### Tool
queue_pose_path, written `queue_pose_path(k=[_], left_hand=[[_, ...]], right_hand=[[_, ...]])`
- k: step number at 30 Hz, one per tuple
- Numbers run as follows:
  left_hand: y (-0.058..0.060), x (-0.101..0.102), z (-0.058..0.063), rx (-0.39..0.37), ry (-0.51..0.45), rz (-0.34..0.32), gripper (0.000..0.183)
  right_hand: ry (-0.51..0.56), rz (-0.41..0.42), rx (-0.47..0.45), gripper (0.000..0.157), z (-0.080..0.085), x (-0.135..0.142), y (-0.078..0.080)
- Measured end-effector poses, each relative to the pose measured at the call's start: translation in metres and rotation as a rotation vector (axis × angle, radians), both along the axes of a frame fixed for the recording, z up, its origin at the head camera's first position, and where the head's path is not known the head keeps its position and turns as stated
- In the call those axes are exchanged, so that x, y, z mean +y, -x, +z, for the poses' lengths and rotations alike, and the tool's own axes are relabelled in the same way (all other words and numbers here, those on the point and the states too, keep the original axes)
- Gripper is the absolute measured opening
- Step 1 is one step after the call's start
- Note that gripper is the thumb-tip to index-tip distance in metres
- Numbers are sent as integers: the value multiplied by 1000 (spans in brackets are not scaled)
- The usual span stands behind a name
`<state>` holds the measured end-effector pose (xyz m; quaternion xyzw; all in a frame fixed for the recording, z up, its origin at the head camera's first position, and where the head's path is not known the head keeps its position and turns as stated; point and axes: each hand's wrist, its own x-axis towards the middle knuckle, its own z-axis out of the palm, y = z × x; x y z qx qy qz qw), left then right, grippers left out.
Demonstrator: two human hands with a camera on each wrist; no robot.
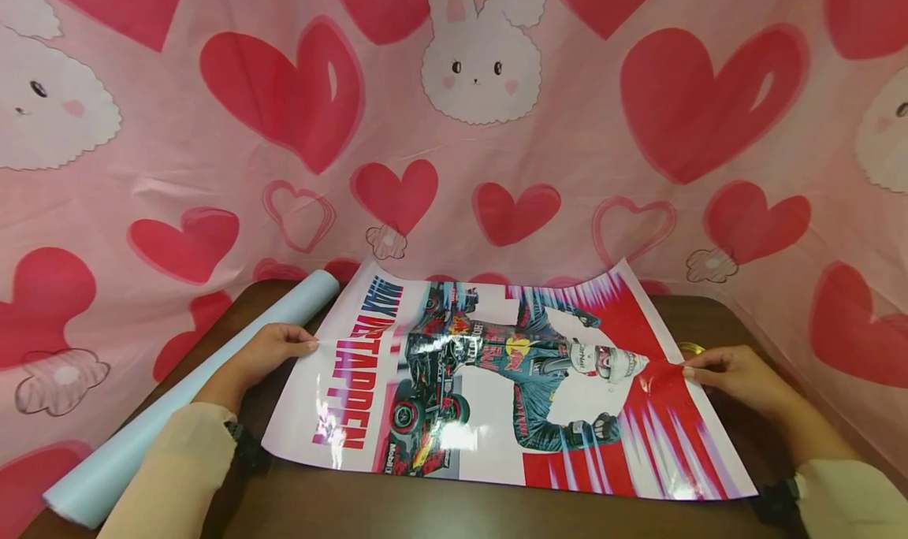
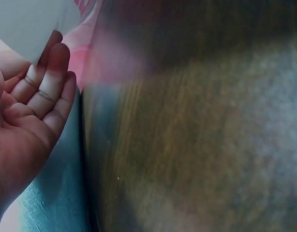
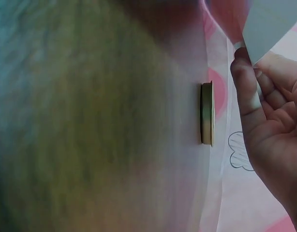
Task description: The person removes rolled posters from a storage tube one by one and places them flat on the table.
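A glossy poster (image 1: 489,389), printed with a racing driver and a race car in red, white and blue, lies sideways over the brown table, its far corners curling up. My left hand (image 1: 273,350) pinches the poster's left edge between thumb and fingers. On the opposite side, my right hand (image 1: 731,373) pinches the right edge, thumb on top. Seen from the right wrist, the poster's white back (image 3: 272,29) rises from between the thumb and fingers of the right hand (image 3: 274,111). The left wrist view shows the left hand (image 2: 35,101) with its other fingers loosely bent.
A long pale blue roll (image 1: 199,389) lies slantwise along the table's left side, beside the left forearm. Just beyond the right hand is a round gold lid-like object (image 3: 207,113). A pink cloth (image 1: 454,145) with hearts and rabbits hangs behind the brown table (image 1: 369,507).
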<state>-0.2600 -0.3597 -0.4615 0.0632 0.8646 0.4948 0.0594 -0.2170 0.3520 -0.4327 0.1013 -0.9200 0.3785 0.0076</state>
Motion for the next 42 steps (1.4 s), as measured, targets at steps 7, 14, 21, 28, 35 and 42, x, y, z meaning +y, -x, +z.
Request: queue_pose_path(k=[7,14,21,28,35,42], left_hand=[[2,4,5,40,41,11,28],[5,1,4,36,77,11,31],[4,-5,-1,-12,115,-10,43],[2,-5,-4,11,197,-49,41],[-2,-1,4,74,271,-95,36],[0,7,16,324,448,-6,37]], right_hand=[[-1,5,9,23,1,-6,3],[-8,46,80,19,-3,-4,9],[-31,87,-37,30,-5,2,10],[-120,235,-10,29,-5,1,14],[-190,265,-24,34,6,-3,11],[-316,146,220,27,19,-17,7]])
